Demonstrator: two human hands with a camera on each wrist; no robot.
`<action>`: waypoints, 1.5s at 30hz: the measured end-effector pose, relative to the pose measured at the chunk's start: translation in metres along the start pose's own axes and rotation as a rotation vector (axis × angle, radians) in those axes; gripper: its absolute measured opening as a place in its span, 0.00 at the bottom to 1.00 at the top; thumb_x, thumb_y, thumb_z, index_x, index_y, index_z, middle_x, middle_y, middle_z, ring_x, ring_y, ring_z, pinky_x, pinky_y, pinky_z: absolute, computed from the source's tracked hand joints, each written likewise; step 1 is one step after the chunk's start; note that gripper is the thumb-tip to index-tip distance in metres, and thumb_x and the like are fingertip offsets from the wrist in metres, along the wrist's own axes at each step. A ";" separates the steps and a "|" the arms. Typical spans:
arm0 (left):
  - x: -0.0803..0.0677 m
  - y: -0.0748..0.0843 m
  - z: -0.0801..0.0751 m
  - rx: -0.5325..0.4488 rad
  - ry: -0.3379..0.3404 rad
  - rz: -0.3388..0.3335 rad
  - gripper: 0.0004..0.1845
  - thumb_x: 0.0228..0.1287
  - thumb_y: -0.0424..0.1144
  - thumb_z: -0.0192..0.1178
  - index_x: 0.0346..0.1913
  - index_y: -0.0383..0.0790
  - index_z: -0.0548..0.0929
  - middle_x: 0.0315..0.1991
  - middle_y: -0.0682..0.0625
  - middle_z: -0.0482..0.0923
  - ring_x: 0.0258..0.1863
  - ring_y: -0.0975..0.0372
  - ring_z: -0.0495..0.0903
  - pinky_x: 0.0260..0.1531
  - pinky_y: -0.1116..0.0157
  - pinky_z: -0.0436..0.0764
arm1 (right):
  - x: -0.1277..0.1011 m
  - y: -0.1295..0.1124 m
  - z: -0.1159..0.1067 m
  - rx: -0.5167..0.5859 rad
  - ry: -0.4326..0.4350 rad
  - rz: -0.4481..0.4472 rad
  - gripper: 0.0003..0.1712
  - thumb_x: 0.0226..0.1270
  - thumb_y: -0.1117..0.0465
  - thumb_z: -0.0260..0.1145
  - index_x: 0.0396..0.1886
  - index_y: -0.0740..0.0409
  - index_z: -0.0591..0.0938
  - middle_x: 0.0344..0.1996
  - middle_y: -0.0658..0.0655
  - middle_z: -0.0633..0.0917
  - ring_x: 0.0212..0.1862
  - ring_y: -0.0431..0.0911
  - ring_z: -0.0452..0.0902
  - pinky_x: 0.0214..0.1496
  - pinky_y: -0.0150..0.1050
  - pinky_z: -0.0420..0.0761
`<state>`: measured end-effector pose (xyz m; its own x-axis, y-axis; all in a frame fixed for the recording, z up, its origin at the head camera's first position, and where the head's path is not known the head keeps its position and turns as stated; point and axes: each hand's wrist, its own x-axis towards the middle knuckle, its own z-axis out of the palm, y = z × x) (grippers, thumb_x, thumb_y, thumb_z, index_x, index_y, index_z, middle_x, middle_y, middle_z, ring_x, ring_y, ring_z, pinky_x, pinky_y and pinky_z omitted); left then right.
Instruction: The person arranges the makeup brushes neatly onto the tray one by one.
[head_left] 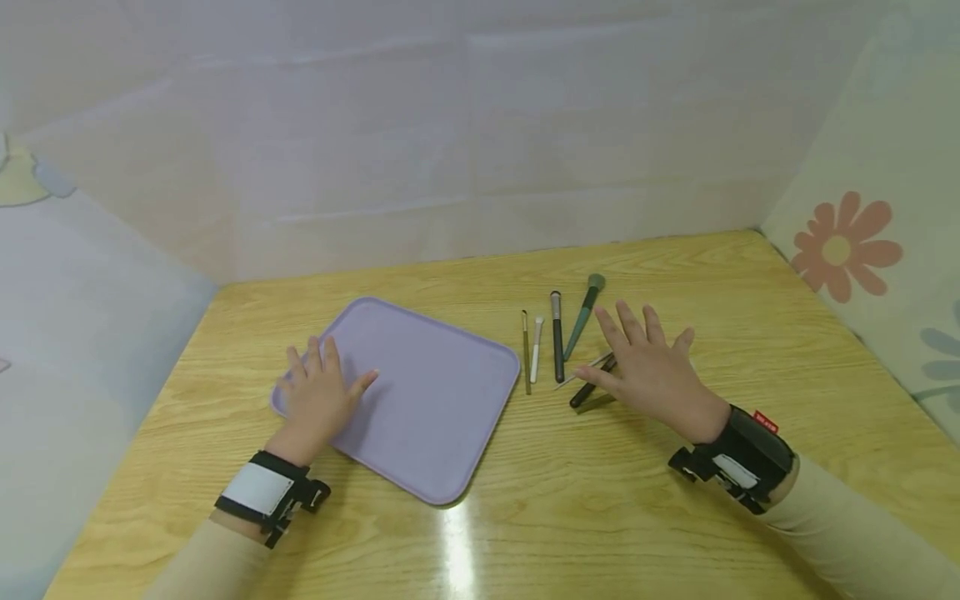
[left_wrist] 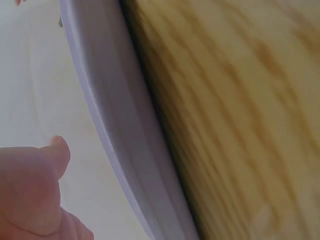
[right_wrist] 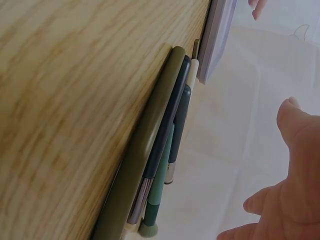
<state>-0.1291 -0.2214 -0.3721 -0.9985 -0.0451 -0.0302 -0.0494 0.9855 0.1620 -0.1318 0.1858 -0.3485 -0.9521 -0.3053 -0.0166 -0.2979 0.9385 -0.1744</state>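
The left hand (head_left: 318,398) lies flat on the near left corner of the lilac tray (head_left: 442,400), fingers straight and a little spread, palm down on its surface; the weight of the hand looks enough to keep the light tray from sliding on the smooth wooden bench (head_left: 675,517). The left wrist view shows the thumb beside the tray's raised rim, holding nothing.

The right hand (head_left: 645,371) hovers over the right end of a row of makeup brushes, fingers splayed wide and straight, gripping nothing. Under its thumb and forefinger lie a black brush (head_left: 588,390) and a pale thin brush (head_left: 581,372), crossed at a slant; whether the skin touches them I cannot tell. The rest lie side by side just right of the tray, handles towards the person, heads away: a thin olive brush (head_left: 526,350), a short white brush (head_left: 536,348), a dark brush with a silver collar (head_left: 557,333) and a green brush (head_left: 583,317) leaning off to the right. Laid out in this way, each one can be picked singly, and the tray sits close enough for a short carry
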 end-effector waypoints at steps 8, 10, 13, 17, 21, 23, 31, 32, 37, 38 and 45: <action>0.006 -0.020 0.005 0.000 0.039 -0.023 0.49 0.70 0.60 0.48 0.70 0.16 0.48 0.69 0.19 0.44 0.67 0.26 0.39 0.55 0.27 0.52 | 0.000 0.002 0.002 0.009 -0.009 0.004 0.51 0.68 0.33 0.52 0.77 0.61 0.49 0.73 0.73 0.48 0.70 0.75 0.39 0.55 0.82 0.41; 0.009 -0.025 0.005 0.012 0.037 -0.023 0.48 0.71 0.59 0.47 0.69 0.15 0.48 0.68 0.19 0.46 0.67 0.25 0.41 0.55 0.27 0.54 | 0.000 0.002 0.001 0.011 -0.016 0.009 0.52 0.68 0.32 0.51 0.77 0.61 0.49 0.73 0.73 0.48 0.70 0.75 0.38 0.55 0.82 0.41; 0.014 -0.029 0.003 -0.002 0.018 -0.034 0.47 0.72 0.57 0.47 0.68 0.14 0.48 0.68 0.18 0.46 0.66 0.25 0.42 0.55 0.27 0.55 | -0.001 0.002 0.001 0.013 -0.019 0.014 0.52 0.68 0.32 0.51 0.77 0.61 0.50 0.73 0.74 0.48 0.70 0.75 0.38 0.55 0.82 0.41; 0.019 -0.034 0.001 -0.022 0.006 -0.049 0.43 0.73 0.51 0.48 0.67 0.12 0.50 0.66 0.17 0.50 0.65 0.24 0.45 0.54 0.29 0.58 | -0.003 0.004 0.002 0.009 -0.018 0.018 0.52 0.68 0.32 0.51 0.77 0.61 0.50 0.73 0.74 0.49 0.70 0.75 0.38 0.55 0.82 0.41; 0.024 -0.041 0.000 -0.050 -0.004 -0.055 0.37 0.72 0.46 0.49 0.63 0.10 0.54 0.60 0.16 0.57 0.60 0.24 0.56 0.51 0.32 0.66 | -0.004 0.006 0.002 0.010 -0.025 0.027 0.52 0.68 0.32 0.51 0.77 0.61 0.49 0.73 0.74 0.48 0.70 0.75 0.38 0.55 0.82 0.41; 0.025 -0.044 -0.001 -0.066 -0.029 -0.062 0.36 0.72 0.44 0.49 0.62 0.09 0.55 0.58 0.16 0.59 0.57 0.25 0.61 0.50 0.34 0.68 | -0.004 0.007 0.002 0.013 -0.032 0.034 0.52 0.68 0.32 0.51 0.77 0.61 0.48 0.73 0.74 0.48 0.70 0.75 0.37 0.55 0.82 0.40; 0.027 -0.052 -0.004 -0.063 -0.070 -0.046 0.29 0.71 0.41 0.50 0.53 0.10 0.64 0.45 0.17 0.68 0.46 0.28 0.71 0.42 0.39 0.74 | -0.005 0.009 0.004 -0.006 -0.018 0.039 0.52 0.68 0.32 0.52 0.77 0.62 0.50 0.72 0.75 0.51 0.69 0.77 0.43 0.55 0.82 0.46; 0.027 -0.053 -0.004 -0.058 -0.061 -0.042 0.26 0.70 0.40 0.50 0.49 0.11 0.67 0.43 0.19 0.69 0.44 0.29 0.72 0.40 0.39 0.75 | -0.006 0.009 0.004 -0.010 -0.011 0.037 0.51 0.68 0.33 0.52 0.76 0.63 0.52 0.71 0.76 0.52 0.68 0.77 0.46 0.54 0.81 0.47; 0.030 -0.062 -0.007 -0.032 -0.043 -0.026 0.21 0.69 0.38 0.49 0.39 0.14 0.74 0.35 0.24 0.70 0.37 0.33 0.74 0.33 0.42 0.76 | -0.008 0.009 0.005 -0.036 0.027 0.025 0.48 0.68 0.35 0.55 0.74 0.66 0.58 0.68 0.78 0.59 0.64 0.78 0.55 0.52 0.79 0.57; 0.031 -0.064 -0.007 -0.029 -0.044 -0.023 0.20 0.69 0.37 0.49 0.39 0.14 0.75 0.35 0.24 0.70 0.37 0.33 0.74 0.33 0.43 0.76 | -0.008 0.009 0.006 -0.045 0.038 0.022 0.48 0.68 0.36 0.56 0.73 0.67 0.59 0.67 0.78 0.60 0.63 0.78 0.57 0.51 0.79 0.60; 0.036 -0.073 -0.009 -0.005 -0.015 0.016 0.14 0.65 0.31 0.48 0.36 0.18 0.77 0.32 0.25 0.74 0.31 0.38 0.77 0.27 0.46 0.77 | -0.012 0.014 0.011 -0.058 0.112 0.017 0.44 0.65 0.40 0.63 0.67 0.71 0.68 0.55 0.79 0.70 0.55 0.76 0.65 0.47 0.71 0.69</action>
<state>-0.1616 -0.2969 -0.3763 -0.9987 -0.0269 -0.0428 -0.0337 0.9853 0.1676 -0.1239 0.2004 -0.3615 -0.9577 -0.2729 0.0918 -0.2825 0.9519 -0.1182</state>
